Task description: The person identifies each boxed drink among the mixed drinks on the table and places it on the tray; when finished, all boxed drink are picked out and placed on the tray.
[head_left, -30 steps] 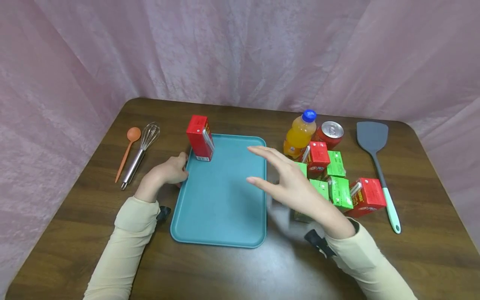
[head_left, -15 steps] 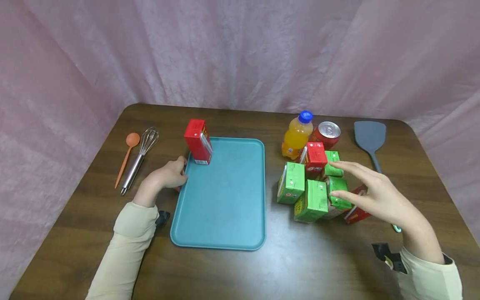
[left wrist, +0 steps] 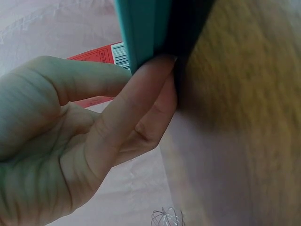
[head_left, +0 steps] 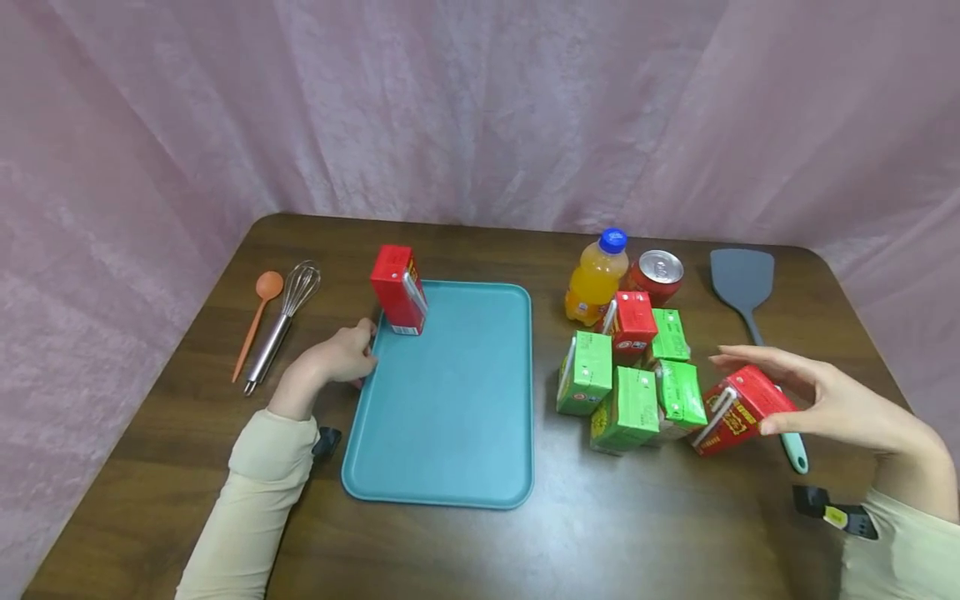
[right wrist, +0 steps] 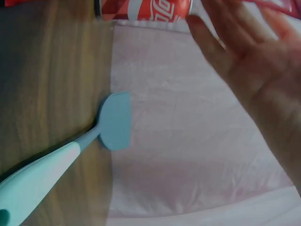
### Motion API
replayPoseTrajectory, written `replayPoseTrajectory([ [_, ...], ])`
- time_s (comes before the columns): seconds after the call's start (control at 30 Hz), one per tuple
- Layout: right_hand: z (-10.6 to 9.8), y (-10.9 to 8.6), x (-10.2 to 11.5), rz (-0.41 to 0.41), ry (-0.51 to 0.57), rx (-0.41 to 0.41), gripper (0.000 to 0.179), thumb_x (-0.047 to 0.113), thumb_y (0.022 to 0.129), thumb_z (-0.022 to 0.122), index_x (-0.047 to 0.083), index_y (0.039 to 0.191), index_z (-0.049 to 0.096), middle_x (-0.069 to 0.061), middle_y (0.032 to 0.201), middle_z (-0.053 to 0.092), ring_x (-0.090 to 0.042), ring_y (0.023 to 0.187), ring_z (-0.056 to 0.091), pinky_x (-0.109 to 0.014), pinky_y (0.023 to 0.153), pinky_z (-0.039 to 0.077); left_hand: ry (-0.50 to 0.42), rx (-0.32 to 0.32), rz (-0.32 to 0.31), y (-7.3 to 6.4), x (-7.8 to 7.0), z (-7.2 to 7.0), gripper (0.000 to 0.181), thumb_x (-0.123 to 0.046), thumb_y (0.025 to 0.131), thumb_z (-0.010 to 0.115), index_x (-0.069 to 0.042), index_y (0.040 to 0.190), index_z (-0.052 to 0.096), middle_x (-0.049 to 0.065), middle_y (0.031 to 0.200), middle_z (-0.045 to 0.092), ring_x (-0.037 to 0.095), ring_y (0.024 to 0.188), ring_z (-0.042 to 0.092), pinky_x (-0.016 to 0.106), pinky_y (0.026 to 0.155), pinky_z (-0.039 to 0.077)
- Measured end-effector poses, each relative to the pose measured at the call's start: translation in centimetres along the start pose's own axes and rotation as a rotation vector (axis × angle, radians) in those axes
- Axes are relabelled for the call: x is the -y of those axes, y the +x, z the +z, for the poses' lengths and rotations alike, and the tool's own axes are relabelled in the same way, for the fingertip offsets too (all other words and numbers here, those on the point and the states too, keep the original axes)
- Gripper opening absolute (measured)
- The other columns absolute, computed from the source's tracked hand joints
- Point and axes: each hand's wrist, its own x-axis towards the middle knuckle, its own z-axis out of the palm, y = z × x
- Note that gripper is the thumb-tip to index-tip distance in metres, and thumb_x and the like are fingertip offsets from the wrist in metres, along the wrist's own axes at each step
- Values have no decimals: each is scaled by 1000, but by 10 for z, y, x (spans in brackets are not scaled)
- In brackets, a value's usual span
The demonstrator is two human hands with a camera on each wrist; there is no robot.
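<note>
My left hand [head_left: 341, 354] pinches the left rim of a teal tray [head_left: 442, 417], its fingertips tucked at the underside in the left wrist view. A red drink carton [head_left: 400, 292] with a straw stands on the tray's far left corner. On the right, my right hand [head_left: 840, 408] holds another red drink carton [head_left: 738, 408], thumb on the near side and fingers behind. That carton tilts beside several green drink cartons [head_left: 626, 408]. In the right wrist view only a strip of the red carton [right wrist: 282, 5] shows at the top edge.
A third red carton [head_left: 632, 321], an orange drink bottle [head_left: 596, 283] and a red soda can [head_left: 656, 275] stand behind the green cartons. A grey spatula [head_left: 742, 279] lies at the far right. A whisk [head_left: 285, 321] and an orange spoon [head_left: 258, 317] lie left of the tray.
My right hand has moved right from over the tray, past the green cartons, and taken hold of the red carton, which now tilts and is turned. The left hand keeps its place at the tray.
</note>
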Motion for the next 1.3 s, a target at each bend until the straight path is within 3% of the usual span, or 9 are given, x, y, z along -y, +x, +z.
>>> replayPoseTrajectory([
  [0.1, -3, -6, -10, -73, 113, 80, 87, -21, 67, 67, -7, 142, 25, -10, 142, 40, -9, 117, 51, -21, 79, 50, 1, 0, 6, 1, -2, 1, 47, -3, 89, 47, 14, 128, 26, 16, 79, 50, 22, 61, 59, 32, 56, 53],
  [0.27, -3, -7, -20, -124, 130, 87, 85, -23, 66, 68, -10, 138, 26, -12, 138, 43, -10, 116, 51, -22, 78, 51, 10, -8, 11, 3, -3, 0, 46, -3, 89, 48, 13, 127, 28, 16, 79, 49, 21, 59, 59, 32, 55, 53],
  [0.5, -2, -4, -20, -10, 99, 64, 75, -14, 69, 72, 0, 133, 35, -2, 124, 52, -11, 99, 61, -29, 68, 54, 10, -4, -7, 2, 0, 0, 49, -5, 90, 50, 12, 130, 26, 17, 81, 51, 21, 61, 59, 32, 58, 54],
  [0.77, 4, -2, -4, 93, -110, -52, 71, 1, 67, 80, 8, 127, 43, 13, 108, 58, -7, 85, 61, -26, 61, 53, -7, -1, 2, -1, 1, 1, 46, -4, 91, 49, 13, 128, 28, 17, 80, 51, 21, 62, 59, 32, 58, 54],
  [0.97, 5, -10, 9, 42, -183, -143, 76, -5, 60, 82, 5, 127, 46, 17, 109, 60, -2, 84, 61, -21, 60, 52, -12, 3, 26, -2, 1, 2, 43, -1, 90, 46, 14, 126, 28, 17, 82, 50, 22, 63, 60, 33, 58, 54],
  [1.2, 1, -20, 26, 35, -263, -349, 83, -14, 50, 82, 3, 124, 50, 17, 105, 59, 1, 77, 58, -13, 59, 49, -6, 3, 6, -3, 0, 2, 43, -2, 90, 46, 14, 126, 28, 17, 82, 50, 22, 64, 60, 34, 59, 54],
  [1.3, -2, -21, 34, -5, -330, -436, 88, -17, 42, 83, 0, 122, 52, 19, 105, 58, 4, 73, 57, -9, 58, 46, -3, 8, 7, -2, -1, 1, 43, -2, 90, 46, 15, 125, 27, 19, 84, 51, 23, 65, 60, 34, 59, 54],
])
